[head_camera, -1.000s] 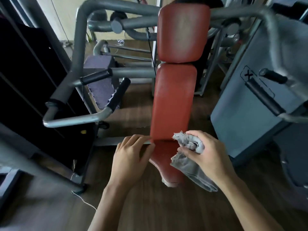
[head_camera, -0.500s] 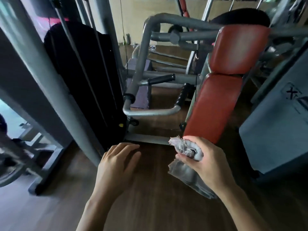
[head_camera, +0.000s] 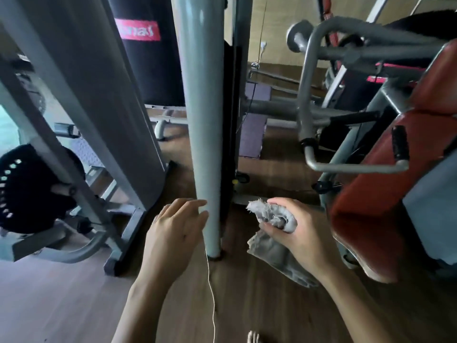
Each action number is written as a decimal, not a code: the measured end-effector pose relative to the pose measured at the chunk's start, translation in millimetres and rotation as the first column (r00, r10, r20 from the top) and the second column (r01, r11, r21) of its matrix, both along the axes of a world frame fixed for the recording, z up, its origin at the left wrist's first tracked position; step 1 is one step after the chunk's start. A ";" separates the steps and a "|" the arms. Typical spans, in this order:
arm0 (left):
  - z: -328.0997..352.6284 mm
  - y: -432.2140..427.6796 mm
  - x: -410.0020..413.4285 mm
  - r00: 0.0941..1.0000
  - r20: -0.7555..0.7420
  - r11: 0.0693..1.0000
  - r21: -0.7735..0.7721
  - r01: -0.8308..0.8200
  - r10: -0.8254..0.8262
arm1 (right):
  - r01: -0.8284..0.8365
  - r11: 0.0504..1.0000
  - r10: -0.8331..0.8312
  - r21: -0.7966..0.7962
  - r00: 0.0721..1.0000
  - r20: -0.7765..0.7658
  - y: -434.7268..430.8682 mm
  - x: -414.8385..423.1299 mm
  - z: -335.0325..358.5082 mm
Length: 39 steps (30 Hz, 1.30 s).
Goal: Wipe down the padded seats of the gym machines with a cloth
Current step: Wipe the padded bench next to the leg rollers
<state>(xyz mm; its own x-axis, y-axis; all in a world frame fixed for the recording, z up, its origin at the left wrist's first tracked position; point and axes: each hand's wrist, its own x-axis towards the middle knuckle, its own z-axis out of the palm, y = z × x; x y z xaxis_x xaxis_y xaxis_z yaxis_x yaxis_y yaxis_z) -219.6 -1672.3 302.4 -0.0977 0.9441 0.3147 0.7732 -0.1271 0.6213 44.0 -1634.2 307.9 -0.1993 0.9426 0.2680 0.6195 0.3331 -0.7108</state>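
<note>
One grey frayed cloth (head_camera: 274,217), soft, light, limp: bunched in right hand (head_camera: 304,238), fingers curled around wad, tail hanging below. Left hand (head_camera: 173,236) empty, fingers loosely spread. Red padded seat (head_camera: 366,231) near, on right; best to keep wad in palm.

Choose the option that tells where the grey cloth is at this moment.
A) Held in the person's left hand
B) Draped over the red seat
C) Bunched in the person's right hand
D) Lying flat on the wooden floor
C: the right hand grips the bunched grey cloth, whose loose end hangs below it. The left hand is open and holds nothing, and no cloth lies on the red seat.
</note>
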 end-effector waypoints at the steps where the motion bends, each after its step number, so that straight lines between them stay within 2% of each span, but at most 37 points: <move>1: -1.5 4.8 -16.2 1.000 -0.002 1.000 -0.006 -0.016 0.016 | -0.002 1.000 0.002 0.004 1.000 0.001 6.9 -14.5 -1.6; 12: 3.6 117.1 -158.4 0.995 0.003 0.994 -0.053 -0.099 0.099 | -0.071 0.996 0.064 -0.053 0.991 -0.120 131.0 -183.2 -21.4; 18: 15.3 162.5 -240.3 0.989 0.050 0.989 -0.035 -0.141 0.142 | -0.120 0.992 0.115 -0.046 0.989 -0.098 186.6 -262.5 -6.7; 23: 17.7 199.1 -304.7 0.997 0.049 0.998 -0.013 -0.058 0.059 | -0.048 0.999 0.050 0.026 0.996 -0.075 210.4 -312.2 2.6; 30: 22.8 252.6 -381.1 0.996 -0.010 0.996 -0.039 0.084 -0.085 | 0.060 0.998 -0.059 0.008 0.998 -0.035 233.7 -385.7 1.7; 39: 28.4 381.5 -423.5 0.979 0.056 0.979 -0.042 0.200 -0.198 | 0.200 0.980 -0.200 0.003 0.979 -0.044 318.3 -421.7 4.8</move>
<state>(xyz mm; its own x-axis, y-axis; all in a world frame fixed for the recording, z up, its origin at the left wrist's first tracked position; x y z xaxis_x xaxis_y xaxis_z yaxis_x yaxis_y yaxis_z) -643.1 -1290.8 330.7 0.0786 0.9599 0.2689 0.7021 -0.2448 0.6687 -377.8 -1315.9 312.7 0.0049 0.9601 0.2795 0.6431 0.2110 -0.7361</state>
